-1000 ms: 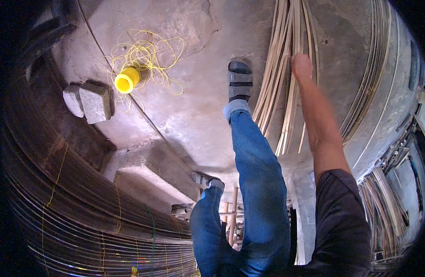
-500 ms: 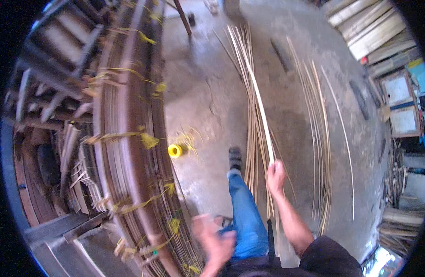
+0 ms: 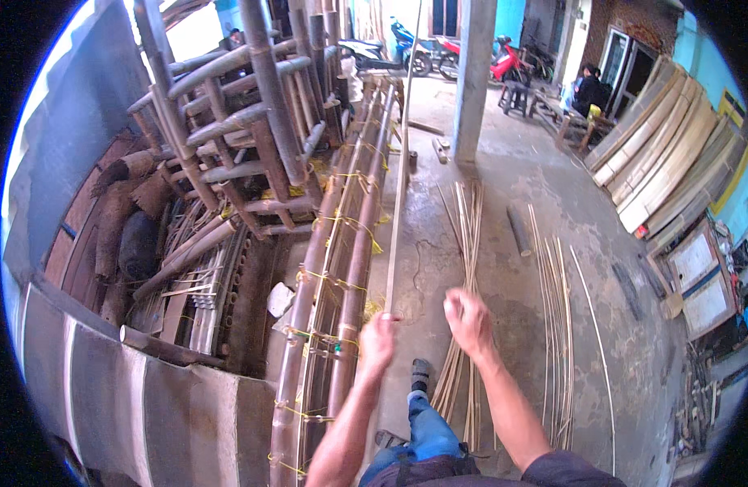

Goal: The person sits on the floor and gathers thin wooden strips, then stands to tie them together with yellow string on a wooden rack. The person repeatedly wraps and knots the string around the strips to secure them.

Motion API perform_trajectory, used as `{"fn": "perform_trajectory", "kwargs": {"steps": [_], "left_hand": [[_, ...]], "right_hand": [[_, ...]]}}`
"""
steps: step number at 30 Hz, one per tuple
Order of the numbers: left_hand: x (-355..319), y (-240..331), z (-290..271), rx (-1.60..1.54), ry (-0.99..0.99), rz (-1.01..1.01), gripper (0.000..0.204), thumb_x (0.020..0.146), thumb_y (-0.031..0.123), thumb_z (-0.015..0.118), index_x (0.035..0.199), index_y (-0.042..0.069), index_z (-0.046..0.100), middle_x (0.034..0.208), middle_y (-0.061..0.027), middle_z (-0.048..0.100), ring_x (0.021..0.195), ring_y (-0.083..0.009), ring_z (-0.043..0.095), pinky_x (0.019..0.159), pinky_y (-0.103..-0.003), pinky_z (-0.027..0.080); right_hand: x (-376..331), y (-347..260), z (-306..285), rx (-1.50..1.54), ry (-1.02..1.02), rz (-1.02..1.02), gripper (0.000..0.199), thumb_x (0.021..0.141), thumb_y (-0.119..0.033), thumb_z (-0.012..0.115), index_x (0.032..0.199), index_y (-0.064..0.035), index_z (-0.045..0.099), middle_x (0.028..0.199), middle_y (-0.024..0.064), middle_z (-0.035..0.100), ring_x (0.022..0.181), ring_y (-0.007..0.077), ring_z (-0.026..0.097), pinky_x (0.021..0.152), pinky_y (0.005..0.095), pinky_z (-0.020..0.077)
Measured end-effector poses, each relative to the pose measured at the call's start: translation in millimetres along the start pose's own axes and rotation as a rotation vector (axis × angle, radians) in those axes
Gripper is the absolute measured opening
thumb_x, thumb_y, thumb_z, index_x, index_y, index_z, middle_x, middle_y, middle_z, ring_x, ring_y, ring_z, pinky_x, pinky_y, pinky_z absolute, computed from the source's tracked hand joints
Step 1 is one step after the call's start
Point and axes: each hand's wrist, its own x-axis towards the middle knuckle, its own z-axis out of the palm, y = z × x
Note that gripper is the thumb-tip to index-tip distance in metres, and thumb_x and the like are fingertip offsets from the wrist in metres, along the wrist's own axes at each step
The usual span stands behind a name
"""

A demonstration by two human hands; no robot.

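My left hand (image 3: pixel 378 341) is closed around the lower end of a long, thin bamboo strip (image 3: pixel 400 174), which rises away from me past the top of the view. To its right, my right hand (image 3: pixel 470 323) hangs over a loose bundle of bamboo strips (image 3: pixel 469 235) lying on the floor. Its fingers are bent and a little apart, and I see nothing in them. Left of my left hand runs a long stack of brown bamboo poles (image 3: pixel 354 284), tied at intervals with yellow cord.
More thin strips (image 3: pixel 565 325) lie on the concrete at the right. Bamboo frames (image 3: pixel 252 122) stand at the far left, behind a low corrugated wall (image 3: pixel 179 414). A pillar (image 3: pixel 474 89), two motorbikes and a seated person (image 3: pixel 587 91) are farther off. Wide bamboo slats (image 3: pixel 666 146) lean at the right.
The view has tilted up. A bamboo strip was in my right hand; now my left hand grips one over the bound poles' right side, and my right hand has loosened.
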Motion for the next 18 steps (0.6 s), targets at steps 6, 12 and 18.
{"fn": "perform_trajectory", "kwargs": {"steps": [6, 12, 18], "left_hand": [[-77, -17, -130, 0.272, 0.092, -0.074, 0.030, 0.094, 0.027, 0.043, 0.092, 0.003, 0.061, 0.083, -0.0248, 0.062, 0.082, -0.0416, 0.061, 0.070, -0.050, 0.046], [-198, -102, -181, 0.516, 0.099, -0.374, 0.026, 0.091, 0.026, 0.051, 0.090, 0.003, 0.063, 0.084, -0.0228, 0.064, 0.082, -0.0369, 0.063, 0.074, -0.045, 0.049], [-197, -14, -186, 0.650, -0.004, -0.540, 0.029, 0.087, 0.029, 0.054, 0.084, 0.001, 0.063, 0.084, -0.0219, 0.064, 0.080, -0.0387, 0.063, 0.069, -0.047, 0.050]], "right_hand": [[-237, 155, -7, -0.164, -0.432, 0.482, 0.020, 0.085, -0.023, 0.059, 0.096, -0.0072, 0.063, 0.088, 0.0099, 0.065, 0.081, 0.0291, 0.062, 0.072, 0.0401, 0.0495], [-325, 206, -8, -0.228, -0.703, 0.717, 0.021, 0.085, -0.026, 0.058, 0.094, -0.0073, 0.064, 0.085, 0.0087, 0.065, 0.078, 0.0284, 0.062, 0.070, 0.0407, 0.0495], [-294, 250, -6, -0.182, -0.663, 0.611, 0.023, 0.086, -0.028, 0.057, 0.092, -0.0075, 0.064, 0.082, 0.0076, 0.066, 0.075, 0.0276, 0.062, 0.068, 0.0413, 0.0495]]}}
